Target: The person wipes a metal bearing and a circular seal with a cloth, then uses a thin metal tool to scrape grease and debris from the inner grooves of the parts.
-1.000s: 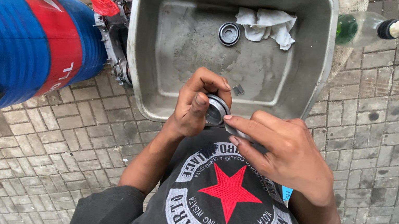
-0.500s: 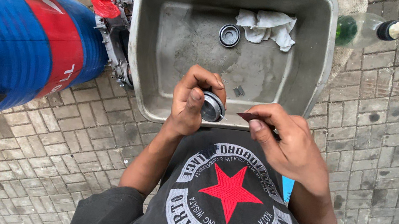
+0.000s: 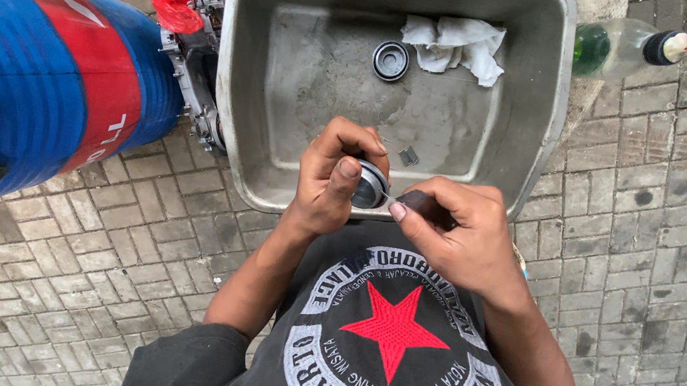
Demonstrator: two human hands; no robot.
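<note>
Head view showed the left hand (image 3: 327, 191) wrapped around a small round metal ring part (image 3: 370, 187), maybe a bearing, with the thumb pressed on its rim and the fingers curled behind it. The right hand (image 3: 455, 237) pinched a thin dark tool (image 3: 415, 200) between thumb and fingertip, and its tip touched the ring's edge just beside the left thumb. Beyond both sets of fingers sat a grey metal tray (image 3: 537, 113). Further off from the fingers, inside it, lay another round ring (image 3: 390, 60) and a white rag (image 3: 461, 45). To do this well, I think the left fingers needed to grip the ring still, while the tool moved slowly, so it would not slip.
</note>
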